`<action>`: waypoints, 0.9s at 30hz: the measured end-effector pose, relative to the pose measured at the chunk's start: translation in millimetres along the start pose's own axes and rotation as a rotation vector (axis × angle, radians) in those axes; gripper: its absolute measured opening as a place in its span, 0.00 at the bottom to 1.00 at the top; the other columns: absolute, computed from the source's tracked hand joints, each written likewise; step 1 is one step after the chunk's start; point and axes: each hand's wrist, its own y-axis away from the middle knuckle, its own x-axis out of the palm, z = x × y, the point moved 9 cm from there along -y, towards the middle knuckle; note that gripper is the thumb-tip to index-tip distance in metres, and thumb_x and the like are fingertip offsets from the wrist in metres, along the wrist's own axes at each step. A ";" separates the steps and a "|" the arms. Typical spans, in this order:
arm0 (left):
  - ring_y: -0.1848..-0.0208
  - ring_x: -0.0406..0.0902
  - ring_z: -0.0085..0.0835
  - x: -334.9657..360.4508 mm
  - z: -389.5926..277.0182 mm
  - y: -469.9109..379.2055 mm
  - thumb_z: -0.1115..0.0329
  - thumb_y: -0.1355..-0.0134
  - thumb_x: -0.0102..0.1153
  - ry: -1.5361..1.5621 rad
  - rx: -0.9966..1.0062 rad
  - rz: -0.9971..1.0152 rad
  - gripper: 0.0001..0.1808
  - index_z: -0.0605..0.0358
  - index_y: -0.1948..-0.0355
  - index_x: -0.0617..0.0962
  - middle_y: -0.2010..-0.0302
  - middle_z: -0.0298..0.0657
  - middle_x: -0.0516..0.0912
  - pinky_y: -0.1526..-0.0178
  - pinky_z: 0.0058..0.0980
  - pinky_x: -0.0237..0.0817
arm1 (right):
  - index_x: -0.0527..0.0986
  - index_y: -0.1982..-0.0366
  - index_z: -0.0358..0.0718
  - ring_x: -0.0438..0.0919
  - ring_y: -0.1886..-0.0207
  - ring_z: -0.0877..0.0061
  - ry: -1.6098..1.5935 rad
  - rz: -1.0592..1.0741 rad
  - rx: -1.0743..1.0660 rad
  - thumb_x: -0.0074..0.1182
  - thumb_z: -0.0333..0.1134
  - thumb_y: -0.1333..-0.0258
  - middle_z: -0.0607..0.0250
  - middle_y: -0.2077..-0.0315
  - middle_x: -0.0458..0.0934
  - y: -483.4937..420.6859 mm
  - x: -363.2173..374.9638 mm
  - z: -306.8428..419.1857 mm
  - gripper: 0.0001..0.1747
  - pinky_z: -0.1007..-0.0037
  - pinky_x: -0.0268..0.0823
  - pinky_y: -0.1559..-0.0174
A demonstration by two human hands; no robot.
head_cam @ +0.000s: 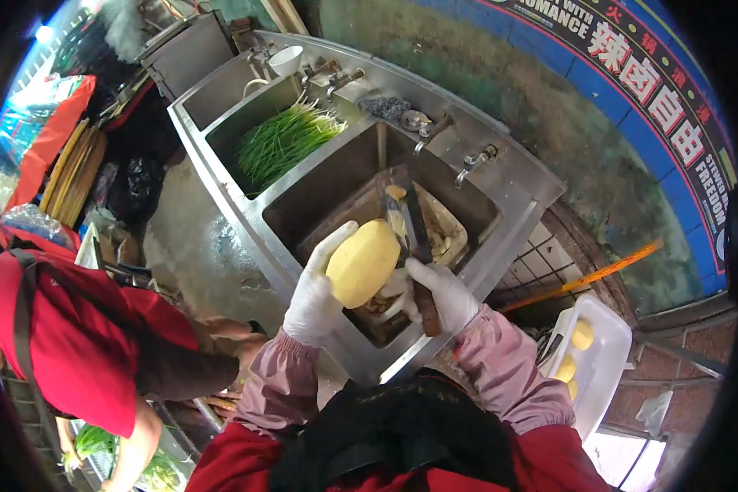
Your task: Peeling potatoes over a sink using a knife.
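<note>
In a white glove, my left hand (317, 295) grips a large peeled potato (364, 263) above a steel sink basin (329, 190). My gloved right hand (444, 295) is closed around the brown wooden handle of a cleaver-like knife (413, 218), whose dark, wide blade points away from me beside the potato. A piece of peel or potato sticks to the blade. Beneath the hands, a pale tray or tub (446, 212) in the basin holds murky water and peelings, partly hidden by the knife and hands.
Green chives or scallions (289, 138) fill the adjoining basin. Several taps (473, 163) line the back ledge, near a scouring pad (384, 108) and a white bowl (285, 60). At right, a white plastic tub (609, 357) holds peeled potatoes. A co-worker (98, 332) handles greens at left.
</note>
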 end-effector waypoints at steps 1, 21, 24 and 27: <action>0.34 0.68 0.38 -7.5 2.4 0.2 0.42 0.36 0.54 0.128 -0.009 -0.099 0.41 0.58 0.31 0.62 0.37 0.46 0.71 0.32 0.40 0.59 | 0.76 0.60 0.37 0.76 0.77 0.76 -0.196 0.046 -0.038 0.57 0.44 0.38 0.61 0.75 0.80 3.3 11.6 3.9 0.17 0.74 0.66 0.75; 0.48 0.79 0.43 -4.8 69.0 25.1 0.59 0.53 0.70 0.255 -0.398 0.122 0.45 0.59 0.34 0.65 0.46 0.48 0.77 0.49 0.43 0.76 | 0.72 0.70 0.41 0.79 0.68 0.55 1.459 -0.516 -0.632 0.60 0.43 0.50 0.55 0.75 0.78 -0.7 -47.3 25.2 0.14 0.55 0.70 0.66; 0.48 0.79 0.40 -2.6 64.1 20.0 0.62 0.55 0.72 0.264 -0.402 0.166 0.44 0.61 0.36 0.67 0.46 0.47 0.77 0.46 0.40 0.74 | 0.75 0.68 0.42 0.80 0.65 0.54 1.381 -0.438 -0.335 0.59 0.45 0.47 0.54 0.72 0.80 -11.9 -68.9 13.3 0.14 0.53 0.70 0.63; 0.48 0.79 0.36 -29.1 67.5 17.8 0.67 0.57 0.74 0.103 -0.382 0.000 0.43 0.61 0.38 0.69 0.46 0.45 0.79 0.42 0.36 0.70 | 0.75 0.67 0.41 0.80 0.63 0.54 1.361 -0.381 -0.535 0.59 0.37 0.52 0.53 0.70 0.81 3.7 -24.3 25.6 0.11 0.53 0.69 0.62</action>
